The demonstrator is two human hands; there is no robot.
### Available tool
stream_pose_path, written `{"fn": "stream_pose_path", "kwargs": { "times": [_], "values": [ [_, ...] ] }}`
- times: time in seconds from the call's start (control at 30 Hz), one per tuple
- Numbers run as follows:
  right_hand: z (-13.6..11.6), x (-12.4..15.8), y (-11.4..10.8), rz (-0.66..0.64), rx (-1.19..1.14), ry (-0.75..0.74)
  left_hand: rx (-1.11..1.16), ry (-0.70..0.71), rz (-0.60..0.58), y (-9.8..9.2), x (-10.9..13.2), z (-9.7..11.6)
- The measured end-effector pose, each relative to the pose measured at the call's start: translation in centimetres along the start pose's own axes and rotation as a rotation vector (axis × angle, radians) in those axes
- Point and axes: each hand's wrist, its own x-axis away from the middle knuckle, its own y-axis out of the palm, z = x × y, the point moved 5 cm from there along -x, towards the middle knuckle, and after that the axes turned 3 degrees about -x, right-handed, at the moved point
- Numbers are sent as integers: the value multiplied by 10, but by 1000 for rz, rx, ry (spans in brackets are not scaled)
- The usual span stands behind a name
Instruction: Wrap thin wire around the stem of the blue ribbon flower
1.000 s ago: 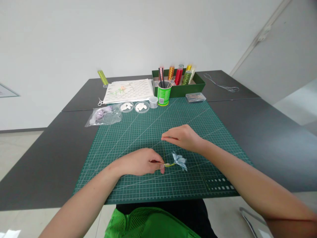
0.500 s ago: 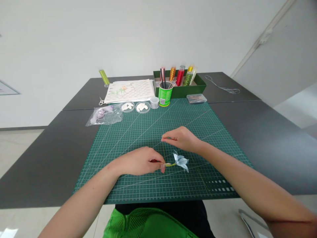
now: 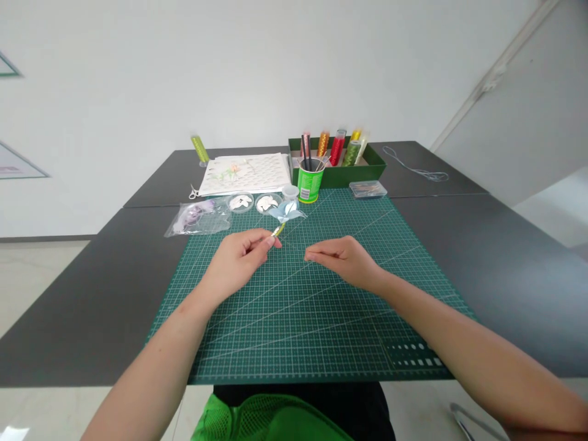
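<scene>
My left hand (image 3: 245,254) pinches the stem of a pale blue artificial flower (image 3: 288,211) between thumb and fingers. The flower tilts up and away from me, with its petals facing the far side and a yellow-green and whitish wrap on the stem. To its right, my right hand (image 3: 342,260) hovers over the green cutting mat (image 3: 312,331) with thumb and fingertips pressed together. Whatever sits in that pinch, if anything, is too fine to make out. The two hands are apart.
Beyond my hands stand a green can of tools (image 3: 310,184), a green box (image 3: 340,177) with several thread spools, a clear case (image 3: 367,189), dishes of white pieces (image 3: 241,203), a plastic bag (image 3: 197,217), printed sheets (image 3: 248,174), small scissors (image 3: 193,192) and a lone spool (image 3: 199,149).
My left hand has lifted the flower away from me and to the left, turning it from lying sideways to pointing upward. My right hand stays pinched, nearly in the same place.
</scene>
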Motion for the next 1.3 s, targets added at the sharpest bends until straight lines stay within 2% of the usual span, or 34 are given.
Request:
{"fn": "stream_pose_path", "kwargs": {
  "times": [0.33,0.43,0.57,0.7,0.83,0.9,1.1,1.3],
  "values": [
    [-31,13,-10,75,194,-269,71,-113,38,9,-4,-12],
    [-39,15,-14,99,249,-357,40,-144,-26,16,-3,-16],
    [-46,15,-16,83,316,-451,-146,-115,-149,32,-1,-16],
    [-43,13,-17,89,349,-430,-253,-106,-273,49,6,-11],
    [-33,9,-18,94,345,-354,-162,-132,-451,64,13,-8],
    [-28,8,-17,86,334,-320,-124,-138,-499,67,16,-7],
    [-14,5,-13,75,284,-269,-61,-156,-545,70,18,-8],
    [-16,4,-8,99,301,-346,-21,-162,-573,73,19,-9]
  ]
}}
